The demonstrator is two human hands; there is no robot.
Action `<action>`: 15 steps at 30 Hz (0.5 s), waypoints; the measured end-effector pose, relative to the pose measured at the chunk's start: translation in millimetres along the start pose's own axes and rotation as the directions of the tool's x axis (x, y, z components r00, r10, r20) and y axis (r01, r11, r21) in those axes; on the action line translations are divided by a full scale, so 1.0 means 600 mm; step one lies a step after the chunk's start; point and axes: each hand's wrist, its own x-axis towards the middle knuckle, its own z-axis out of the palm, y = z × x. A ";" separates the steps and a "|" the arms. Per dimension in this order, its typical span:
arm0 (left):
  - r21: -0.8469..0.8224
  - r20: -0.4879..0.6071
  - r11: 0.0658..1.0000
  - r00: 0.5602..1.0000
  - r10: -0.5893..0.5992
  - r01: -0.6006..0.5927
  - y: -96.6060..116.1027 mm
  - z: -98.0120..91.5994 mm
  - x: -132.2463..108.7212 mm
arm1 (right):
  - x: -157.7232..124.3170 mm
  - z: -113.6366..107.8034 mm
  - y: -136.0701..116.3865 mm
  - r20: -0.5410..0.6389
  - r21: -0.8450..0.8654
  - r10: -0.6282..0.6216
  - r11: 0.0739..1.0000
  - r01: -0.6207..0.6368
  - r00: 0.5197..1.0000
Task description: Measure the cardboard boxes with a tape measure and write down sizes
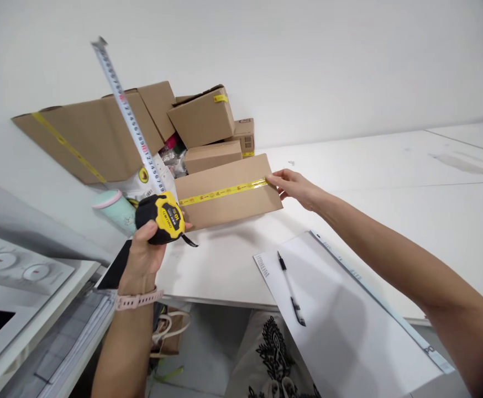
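Observation:
A yellow and black tape measure [164, 217] is gripped in my left hand [147, 249], its thumb across the near side of the case. The white blade [127, 113] sticks out up and to the left, ending in a metal hook in the air. My right hand [293, 188] pinches the right end of a cardboard box [225, 207] sealed with a strip of yellow printed tape. The box is tilted over the white table, and its left end lies behind the tape measure. My left fingertips show at that end; whether they also hold the box I cannot tell.
Several cardboard boxes [202, 119] are piled at the back left against the wall. A mint green cup [115, 207] lies near them. Paper [341, 320] with a pen [288, 282] rests at the table's front edge. A white appliance with knobs [17, 265] stands at left.

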 end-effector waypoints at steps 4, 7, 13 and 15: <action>0.037 0.021 0.996 0.997 -0.080 0.080 -0.004 0.022 0.027 | 0.022 0.008 0.012 -0.050 0.012 0.081 0.997 -0.080 0.995; 0.019 0.048 0.997 0.996 -0.081 0.080 0.006 0.042 0.055 | 0.046 0.012 -0.001 -0.070 0.028 0.114 0.993 -0.112 0.991; 0.022 0.046 0.995 0.994 -0.099 0.098 0.039 0.065 0.110 | 0.090 0.014 -0.027 -0.162 -0.043 0.155 0.986 -0.164 0.974; 0.051 0.009 0.991 0.992 -0.123 0.122 0.038 0.064 0.116 | 0.098 0.011 -0.018 -0.175 -0.130 0.110 0.982 -0.134 0.978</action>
